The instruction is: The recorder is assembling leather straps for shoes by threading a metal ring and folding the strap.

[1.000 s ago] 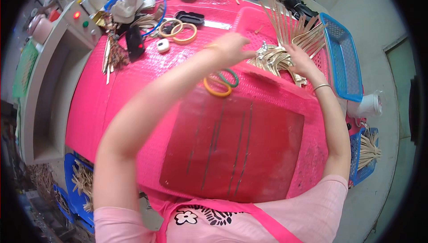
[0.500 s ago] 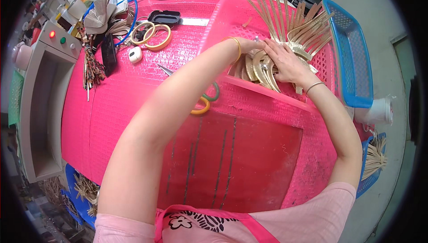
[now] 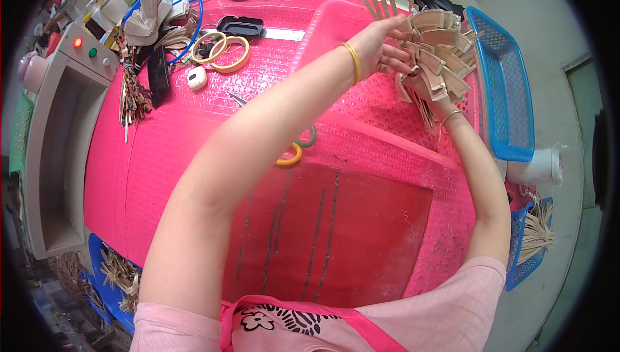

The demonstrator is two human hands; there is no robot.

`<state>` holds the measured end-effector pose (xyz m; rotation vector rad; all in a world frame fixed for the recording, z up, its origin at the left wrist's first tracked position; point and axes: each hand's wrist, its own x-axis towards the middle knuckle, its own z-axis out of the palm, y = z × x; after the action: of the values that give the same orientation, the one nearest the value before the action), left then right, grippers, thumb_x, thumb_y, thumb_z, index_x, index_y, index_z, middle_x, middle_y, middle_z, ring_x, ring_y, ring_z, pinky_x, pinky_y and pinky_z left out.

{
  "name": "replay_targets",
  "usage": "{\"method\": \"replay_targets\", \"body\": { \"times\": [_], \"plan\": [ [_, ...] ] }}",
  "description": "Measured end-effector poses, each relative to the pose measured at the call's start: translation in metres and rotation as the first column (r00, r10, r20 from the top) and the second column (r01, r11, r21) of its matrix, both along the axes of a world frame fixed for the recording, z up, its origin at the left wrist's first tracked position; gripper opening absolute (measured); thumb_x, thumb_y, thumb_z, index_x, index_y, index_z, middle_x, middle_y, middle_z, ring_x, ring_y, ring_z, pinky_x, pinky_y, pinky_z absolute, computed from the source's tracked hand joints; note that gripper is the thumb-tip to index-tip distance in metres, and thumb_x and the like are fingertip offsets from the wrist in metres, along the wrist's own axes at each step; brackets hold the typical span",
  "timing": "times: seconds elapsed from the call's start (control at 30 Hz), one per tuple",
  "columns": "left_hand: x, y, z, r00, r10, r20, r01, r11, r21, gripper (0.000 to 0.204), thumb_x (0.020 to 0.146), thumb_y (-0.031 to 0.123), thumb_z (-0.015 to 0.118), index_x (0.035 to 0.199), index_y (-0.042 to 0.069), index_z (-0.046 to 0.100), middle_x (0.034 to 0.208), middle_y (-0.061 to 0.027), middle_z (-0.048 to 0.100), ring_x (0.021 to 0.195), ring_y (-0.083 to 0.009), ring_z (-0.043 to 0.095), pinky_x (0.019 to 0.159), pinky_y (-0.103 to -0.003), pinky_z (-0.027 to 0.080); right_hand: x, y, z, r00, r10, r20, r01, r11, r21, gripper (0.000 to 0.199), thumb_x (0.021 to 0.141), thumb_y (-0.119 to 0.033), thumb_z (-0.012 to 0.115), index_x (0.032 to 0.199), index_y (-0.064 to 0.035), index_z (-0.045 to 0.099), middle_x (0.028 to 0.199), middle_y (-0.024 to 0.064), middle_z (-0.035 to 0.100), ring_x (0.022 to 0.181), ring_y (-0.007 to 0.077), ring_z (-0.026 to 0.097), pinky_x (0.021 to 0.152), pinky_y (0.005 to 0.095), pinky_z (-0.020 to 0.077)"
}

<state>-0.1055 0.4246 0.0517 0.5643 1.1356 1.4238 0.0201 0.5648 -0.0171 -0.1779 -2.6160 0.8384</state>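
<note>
A thick bundle of beige and gold flat strips [image 3: 445, 51], with broad looped ends, is raised over the pink plastic basket [image 3: 323, 29]. Around its lower side my right hand [image 3: 441, 101] is closed, mostly hidden behind the strips. My left hand [image 3: 380, 50] reaches in from the left with its fingers apart and the palm partly showing. Its fingertips are right beside the bundle, perhaps touching it. Several more long strips [image 3: 374, 0] stick up over the basket's far edge.
Scissors [image 3: 290, 155] lie partly under my left forearm. Tape rolls [image 3: 232, 55], a black tray [image 3: 240, 26] and a white earphone case [image 3: 197, 78] sit at the far left. A blue basket [image 3: 507, 87] stands at the right, and a grey machine [image 3: 61, 152] at the left edge.
The strips lay spread in the basket under both hands; now they are lifted and turned, their pale undersides showing. My left hand has opened, and my right hand has gone under the bundle.
</note>
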Motion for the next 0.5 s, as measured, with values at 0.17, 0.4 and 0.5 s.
{"method": "replay_targets", "body": {
  "times": [0.17,0.4,0.5],
  "plan": [
    [-0.001,0.000,-0.015,0.997,0.029,-0.067,-0.022,0.995,0.102,0.049,0.083,0.046,0.037,0.110,0.005,0.039,0.086,-0.0123,0.060,0.066,-0.0145,0.054,0.054,-0.023,0.039,-0.019,-0.004,0.003,0.996,0.017,-0.090,-0.043,0.955,-0.294,0.041,0.070,-0.011,0.062,0.109,-0.0051,0.049,0.101,0.0064,0.055,0.093,0.0152,0.051,0.080,0.0288,0.0410],
    [-0.003,-0.013,-0.005,0.764,0.528,-0.372,-0.350,0.823,0.449,0.037,0.069,-0.004,0.043,0.106,-0.001,0.048,0.094,-0.0122,0.059,0.090,-0.0179,0.053,0.076,-0.029,0.044,0.011,0.017,0.035,0.963,-0.260,-0.076,0.130,0.691,-0.711,0.031,0.073,-0.007,0.057,0.103,-0.0015,0.051,0.095,0.0037,0.054,0.086,0.0123,0.051,0.075,0.0232,0.0414],
    [0.018,-0.017,0.014,0.179,0.615,-0.768,-0.036,0.784,0.620,0.056,0.066,0.011,0.062,0.116,-0.002,0.042,0.109,-0.0160,0.051,0.103,-0.0267,0.047,0.089,-0.033,0.038,0.034,-0.009,0.100,0.966,-0.251,-0.061,0.056,0.432,-0.900,0.029,0.074,-0.011,0.056,0.101,-0.0019,0.051,0.091,0.0062,0.057,0.081,0.0134,0.055,0.071,0.0242,0.0450]
  ]
}}
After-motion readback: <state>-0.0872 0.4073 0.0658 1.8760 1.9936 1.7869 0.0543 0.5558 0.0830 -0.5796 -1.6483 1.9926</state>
